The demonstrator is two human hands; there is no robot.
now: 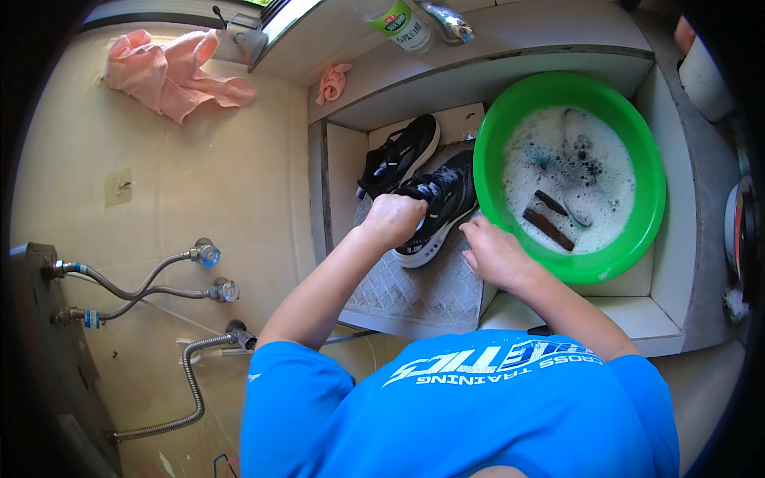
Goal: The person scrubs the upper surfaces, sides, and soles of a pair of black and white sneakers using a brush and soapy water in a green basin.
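Observation:
My left hand (pixel 397 218) is closed on the heel collar of a black sneaker (pixel 449 194) with a white sole and some suds on its laces. The sneaker lies on a ridged washboard slab (pixel 400 293) in a tiled sink. Right of its sole is my right hand (pixel 489 248), fingers partly curled, with nothing seen in it. A second black sneaker (pixel 401 152) rests behind and to the left. Close by on the right stands a green plastic basin (pixel 648 203) of foamy water, where two dark brown strips (pixel 548 229) and partly sunken items show.
A faucet (pixel 449 24) and a clear plastic bottle (pixel 406 30) stand on the back ledge, near a small pink cloth (pixel 333 82). A larger pink cloth (pixel 173 74) hangs on the left wall, above metal hoses (pixel 149 293). A white container (pixel 705 80) is at the right.

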